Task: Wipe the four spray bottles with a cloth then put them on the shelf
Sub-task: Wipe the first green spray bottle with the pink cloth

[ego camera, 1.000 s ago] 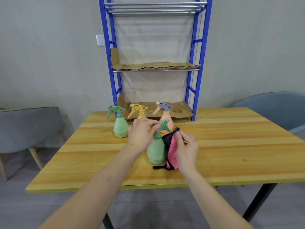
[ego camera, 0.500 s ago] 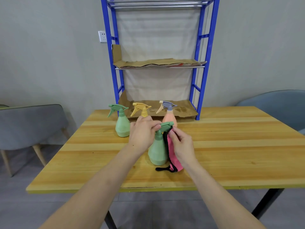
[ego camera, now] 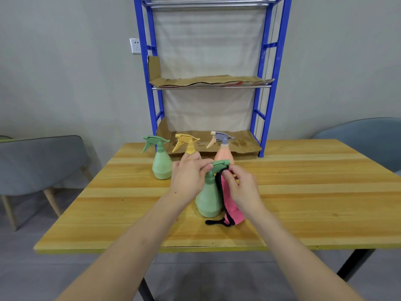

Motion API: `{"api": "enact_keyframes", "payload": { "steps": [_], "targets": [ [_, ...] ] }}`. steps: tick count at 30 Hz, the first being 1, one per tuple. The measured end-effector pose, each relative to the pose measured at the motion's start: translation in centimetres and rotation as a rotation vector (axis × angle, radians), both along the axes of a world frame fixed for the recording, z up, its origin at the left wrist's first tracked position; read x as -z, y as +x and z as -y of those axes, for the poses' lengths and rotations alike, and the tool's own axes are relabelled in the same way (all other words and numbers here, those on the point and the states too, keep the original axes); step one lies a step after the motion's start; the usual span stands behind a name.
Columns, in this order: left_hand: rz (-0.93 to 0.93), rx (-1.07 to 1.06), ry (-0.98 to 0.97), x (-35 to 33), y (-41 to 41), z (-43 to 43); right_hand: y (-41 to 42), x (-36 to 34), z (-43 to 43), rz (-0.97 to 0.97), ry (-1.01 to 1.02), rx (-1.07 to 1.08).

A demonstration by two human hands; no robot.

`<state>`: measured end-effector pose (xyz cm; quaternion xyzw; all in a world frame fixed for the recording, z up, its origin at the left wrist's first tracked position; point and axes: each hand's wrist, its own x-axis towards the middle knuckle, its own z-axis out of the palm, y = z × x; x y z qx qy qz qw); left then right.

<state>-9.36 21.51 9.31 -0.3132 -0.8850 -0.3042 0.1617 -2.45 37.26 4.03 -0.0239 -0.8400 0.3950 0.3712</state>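
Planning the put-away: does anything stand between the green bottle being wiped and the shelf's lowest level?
Yes. The yellow bottle and peach bottle stand directly behind the held green bottle, in front of the shelf's bottom level; the second green bottle stands further left.

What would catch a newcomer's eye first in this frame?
Two bare hands meet mid-table over a green spray bottle: the left hand grips its trigger head while the right hand holds a pink cloth against it. Behind it stand the far green bottle, the yellow bottle and the peach bottle, before a blue shelf lined with cardboard.
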Motion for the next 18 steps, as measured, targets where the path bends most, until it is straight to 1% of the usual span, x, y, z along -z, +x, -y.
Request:
{"api": "enact_keyframes", "payload": {
  "steps": [5,8,11,15,18],
  "targets": [
    [-0.001,0.0,0.001,-0.1,0.0,0.2,0.1,1.7,-0.8,-0.088,0.215,0.105],
    [0.001,-0.016,-0.013,-0.1,0.2,0.0,0.2,2.3,-1.5,-0.076,0.353,0.154],
    [-0.001,-0.013,0.001,0.1,0.4,0.0,0.1,1.9,-0.9,-0.08,0.423,0.219],
    [0.002,-0.034,0.028,0.3,0.8,0.2,-0.8,1.1,0.1,-0.141,0.497,0.26],
    [0.008,-0.031,0.029,0.4,0.9,0.5,-0.7,2.0,-0.1,-0.187,0.573,0.315]
  ]
}}
